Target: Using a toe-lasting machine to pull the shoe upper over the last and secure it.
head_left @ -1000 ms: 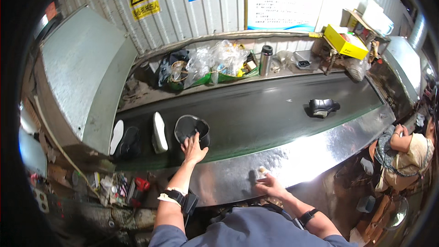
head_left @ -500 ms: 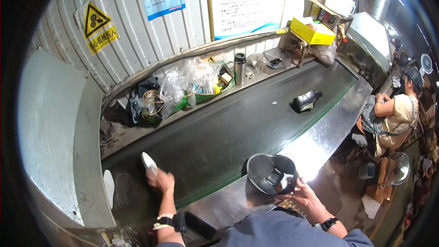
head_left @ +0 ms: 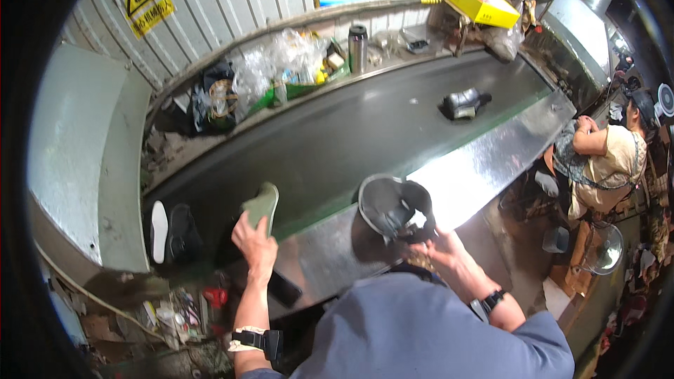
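Observation:
My left hand [head_left: 254,240] is closed on an insole [head_left: 262,203], whose pale greenish face shows as it stands tilted above the dark belt's near edge. To its left on the belt [head_left: 316,133] lie a white insole [head_left: 159,231] and a black, flat shoe-shaped piece [head_left: 184,233]. My right hand [head_left: 437,244] grips the near right rim of a black hollow piece with a wide round mouth [head_left: 379,207]. Something dark and a small white patch show inside it; its exact kind I cannot make out. A black shoe [head_left: 465,104] lies farther along the belt.
A bare metal ledge [head_left: 463,168] borders the belt's near side. Behind the belt are plastic bags [head_left: 274,63], a steel flask [head_left: 357,49] and a yellow box [head_left: 481,4]. A metal hood [head_left: 84,147] stands at left. Another person [head_left: 604,147] sits at right.
The view has tilted downward. My left hand has come slightly right and nearer, turning the insole from leaning left to leaning right. My right hand keeps hold of the black hollow piece.

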Motion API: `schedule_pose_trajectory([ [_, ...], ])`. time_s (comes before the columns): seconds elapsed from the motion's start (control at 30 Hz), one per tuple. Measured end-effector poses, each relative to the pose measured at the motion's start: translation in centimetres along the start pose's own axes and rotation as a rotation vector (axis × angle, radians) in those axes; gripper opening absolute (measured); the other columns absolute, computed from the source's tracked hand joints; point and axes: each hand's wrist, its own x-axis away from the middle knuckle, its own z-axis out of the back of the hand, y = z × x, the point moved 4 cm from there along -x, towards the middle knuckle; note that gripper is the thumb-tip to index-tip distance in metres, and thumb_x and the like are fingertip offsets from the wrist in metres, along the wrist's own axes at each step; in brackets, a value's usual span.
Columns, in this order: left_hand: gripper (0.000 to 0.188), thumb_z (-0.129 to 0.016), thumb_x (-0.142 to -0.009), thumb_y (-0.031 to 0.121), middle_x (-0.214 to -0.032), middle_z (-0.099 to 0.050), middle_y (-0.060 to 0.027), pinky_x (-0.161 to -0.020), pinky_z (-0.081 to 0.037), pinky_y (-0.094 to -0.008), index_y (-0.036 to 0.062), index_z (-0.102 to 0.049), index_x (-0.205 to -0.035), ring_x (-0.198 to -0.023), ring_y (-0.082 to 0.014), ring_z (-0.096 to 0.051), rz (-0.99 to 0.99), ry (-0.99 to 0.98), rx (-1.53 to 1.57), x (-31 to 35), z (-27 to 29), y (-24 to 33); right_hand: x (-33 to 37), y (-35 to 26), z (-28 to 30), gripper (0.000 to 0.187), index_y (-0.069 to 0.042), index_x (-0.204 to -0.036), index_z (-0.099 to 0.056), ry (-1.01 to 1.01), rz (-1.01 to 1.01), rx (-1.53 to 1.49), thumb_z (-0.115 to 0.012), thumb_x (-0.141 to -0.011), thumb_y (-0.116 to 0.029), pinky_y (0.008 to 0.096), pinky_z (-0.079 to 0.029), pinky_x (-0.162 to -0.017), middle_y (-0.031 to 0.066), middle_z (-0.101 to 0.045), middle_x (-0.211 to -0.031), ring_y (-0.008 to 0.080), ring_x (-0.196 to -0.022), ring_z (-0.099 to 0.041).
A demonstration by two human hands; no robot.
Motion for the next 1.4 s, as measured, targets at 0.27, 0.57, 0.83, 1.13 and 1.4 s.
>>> schedule_pose_trajectory([
  [0.27, 0.025, -0.067, -0.08, 0.014, -0.125, -0.052, -0.0107, -0.111, -0.036, -0.0503, 0.0173, -0.07, -0.104, -0.124, -0.0297, -0.046, -0.627, 0.083, 0.288, 7.6, 0.6, 20.2, 0.8, -0.9, -7.0, 0.051, -0.007, -0.139, -0.044, -0.019, -0.115, 0.038, -0.052, -0.102, -0.042, 0.0565, -0.054, -0.097, 0.0154, -0.049, -0.139, 0.0342, -0.123, -0.054],
  [0.57, 0.022, -0.071, -0.091, 0.029, -0.116, -0.068, -0.0086, -0.1, -0.042, -0.0402, 0.0072, -0.073, -0.093, -0.112, -0.0251, -0.058, 0.087, -0.398, 1.321, 10.5, -5.0, 21.4, 6.0, -2.5, -11.3, 0.044, -0.007, -0.133, -0.056, -0.041, 0.478, 0.87, -0.065, -0.097, -0.03, 0.0372, -0.047, -0.096, 0.0098, -0.061, -0.126, 0.0194, -0.109, -0.058],
  [0.83, 0.041, -0.068, -0.095, 0.03, -0.115, -0.07, -0.01, -0.095, -0.051, -0.0387, -0.0012, -0.063, -0.122, -0.104, -0.0237, -0.066, 0.993, -0.587, 1.675, 4.8, -8.4, 10.4, 9.0, 5.2, -7.7, 0.03, -0.007, -0.103, -0.069, -0.862, 1.159, 1.973, -0.077, -0.075, -0.004, 0.0507, -0.051, -0.101, 0.0072, -0.062, -0.084, 0.0285, -0.077, -0.062],
  [1.13, 0.035, -0.071, -0.092, 0.031, -0.096, -0.075, -0.0134, -0.083, -0.05, -0.0366, -0.0021, -0.074, -0.102, -0.091, -0.0216, -0.069, 0.888, -0.15, 0.935, 2.6, -11.7, 9.4, 3.9, 8.6, -9.4, 0.078, 0.0, -0.131, -0.053, -0.531, 1.176, 1.49, -0.092, -0.068, -0.023, 0.0518, -0.041, -0.11, 0.0278, -0.045, -0.144, 0.0475, -0.132, -0.046],
  [1.4, 0.042, -0.073, -0.09, 0.03, -0.116, -0.071, -0.0212, -0.093, -0.049, -0.0371, -0.0023, -0.07, -0.116, -0.105, -0.0237, -0.066, 1.16, -0.462, 1.086, 10.5, -14.0, 10.1, 6.3, 5.1, -3.2, 0.078, 0.004, -0.141, -0.045, -0.764, 0.991, 1.64, -0.083, -0.076, -0.015, 0.0522, -0.03, -0.119, 0.0301, -0.043, -0.146, 0.0463, -0.139, -0.041],
])
